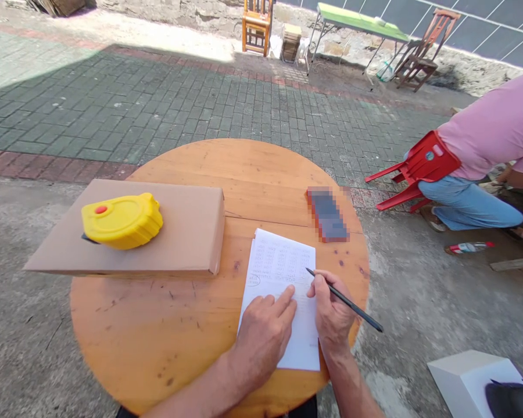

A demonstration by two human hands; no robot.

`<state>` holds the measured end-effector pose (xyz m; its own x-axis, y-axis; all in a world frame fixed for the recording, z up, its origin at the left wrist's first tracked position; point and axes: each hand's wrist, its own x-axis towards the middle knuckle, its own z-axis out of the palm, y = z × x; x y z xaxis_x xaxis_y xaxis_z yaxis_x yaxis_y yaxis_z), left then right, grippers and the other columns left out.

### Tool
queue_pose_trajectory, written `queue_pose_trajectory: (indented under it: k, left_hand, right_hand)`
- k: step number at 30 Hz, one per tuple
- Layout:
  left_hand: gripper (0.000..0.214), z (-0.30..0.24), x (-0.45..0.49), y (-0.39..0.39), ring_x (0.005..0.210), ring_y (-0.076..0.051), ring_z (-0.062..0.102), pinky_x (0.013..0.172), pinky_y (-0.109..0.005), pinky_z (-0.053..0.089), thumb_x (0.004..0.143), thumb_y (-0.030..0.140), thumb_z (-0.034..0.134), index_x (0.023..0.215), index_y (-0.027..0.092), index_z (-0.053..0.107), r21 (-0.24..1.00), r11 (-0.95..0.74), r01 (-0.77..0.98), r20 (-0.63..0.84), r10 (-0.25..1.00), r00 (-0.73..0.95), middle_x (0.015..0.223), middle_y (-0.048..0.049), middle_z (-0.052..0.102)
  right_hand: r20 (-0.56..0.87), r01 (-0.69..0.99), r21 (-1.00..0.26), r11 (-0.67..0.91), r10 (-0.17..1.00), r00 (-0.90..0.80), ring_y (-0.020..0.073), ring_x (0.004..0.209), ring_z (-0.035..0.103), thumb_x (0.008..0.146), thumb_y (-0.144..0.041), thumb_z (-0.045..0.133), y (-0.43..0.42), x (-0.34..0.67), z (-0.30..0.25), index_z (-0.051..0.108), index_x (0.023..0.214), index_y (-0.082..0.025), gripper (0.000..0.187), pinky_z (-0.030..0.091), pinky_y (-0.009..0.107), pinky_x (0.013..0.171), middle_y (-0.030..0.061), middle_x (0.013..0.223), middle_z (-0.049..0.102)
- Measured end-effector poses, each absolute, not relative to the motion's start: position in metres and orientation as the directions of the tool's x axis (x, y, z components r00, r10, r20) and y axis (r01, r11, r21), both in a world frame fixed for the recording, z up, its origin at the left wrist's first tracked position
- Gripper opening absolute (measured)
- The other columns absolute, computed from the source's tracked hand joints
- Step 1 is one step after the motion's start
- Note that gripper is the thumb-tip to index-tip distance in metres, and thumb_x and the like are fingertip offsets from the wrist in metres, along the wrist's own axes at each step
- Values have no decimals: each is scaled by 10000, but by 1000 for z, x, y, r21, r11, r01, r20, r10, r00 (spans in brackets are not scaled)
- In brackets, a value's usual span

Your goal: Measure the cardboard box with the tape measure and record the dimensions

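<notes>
A white sheet of paper [283, 264] with rows of handwritten figures lies on the round wooden table [157, 325]. My left hand [264, 334] rests flat on the paper, index finger stretched out and pointing at the writing. My right hand [331, 310] is closed on a black pen [346, 301], whose tip touches the paper near its right edge. A dark phone [328, 213] lies just beyond the paper.
A flat cardboard box [174, 232] sits on the table's left side with a yellow tape measure [122, 220] on top. A person in a pink shirt [492, 136] crouches at right by a red plastic chair [414, 171]. Wooden chairs and a green table [357, 20] stand far back.
</notes>
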<state>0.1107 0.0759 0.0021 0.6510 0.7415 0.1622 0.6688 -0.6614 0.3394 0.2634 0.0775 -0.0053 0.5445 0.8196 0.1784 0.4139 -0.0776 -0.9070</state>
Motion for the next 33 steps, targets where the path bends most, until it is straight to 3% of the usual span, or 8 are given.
queue_pose_trajectory:
  k: [5,8,12,14,17,21,26,33]
  left_hand:
    - [244,-1,111,76,756,-204,592,633,-383,482,843,102,495,1034,199,613,329,-664,671,168,741,651,1370,-7,577]
    - [222,-2,111,77,781,-207,607,658,-386,504,865,118,490,1028,201,615,319,-669,671,161,736,657,1365,-12,581]
    - [207,7,111,74,837,-225,632,706,-401,534,869,124,493,1017,196,618,307,-667,679,118,735,668,1377,-50,567]
    - [269,16,109,70,883,-241,644,743,-415,547,842,114,521,1087,185,606,322,-651,687,101,746,659,1384,-91,554]
    - [404,31,96,60,984,-258,648,811,-425,556,828,120,545,1227,181,556,387,-622,680,123,766,631,1395,-133,534]
    - [371,35,61,40,1110,-265,608,901,-441,540,857,142,505,1217,196,577,417,-567,710,197,819,538,1376,-126,547]
    - [387,5,25,12,1254,-286,503,973,-450,498,836,180,543,1219,210,588,338,-530,778,266,846,462,1394,-106,533]
    - [386,-11,39,-2,1274,-286,488,1044,-498,400,825,237,578,1209,210,607,336,-536,775,331,837,436,1363,-108,567]
  right_hand:
    - [230,481,-872,-92,791,567,188,819,683,886,-351,607,82,263,-11,646,1092,-216,250,541,332,778,41,943,719]
    - [289,602,-798,-30,857,426,212,971,681,930,-293,537,82,272,-9,603,1192,-218,280,533,361,862,78,1107,707]
    - [409,908,-398,128,911,50,254,1060,641,956,-195,421,81,288,4,551,1291,-182,360,491,403,894,131,1205,675]
    - [343,966,-170,197,931,-129,275,1097,615,942,-127,398,83,292,11,537,1320,-164,404,457,416,893,156,1235,659]
    - [216,956,-29,291,936,-278,283,1196,559,906,-27,383,85,292,20,576,1292,-199,465,403,422,910,150,1288,634]
    - [226,981,-55,185,959,-169,274,1155,587,906,-30,358,69,292,22,589,1280,-204,473,400,420,897,129,1310,627]
    - [298,978,-203,51,954,12,267,1151,591,959,-212,381,17,285,1,586,1273,-194,375,430,428,921,118,1285,642]
    - [361,979,-205,1,929,74,285,1232,556,970,-299,376,1,268,-28,527,1326,-133,421,430,451,980,155,1312,627]
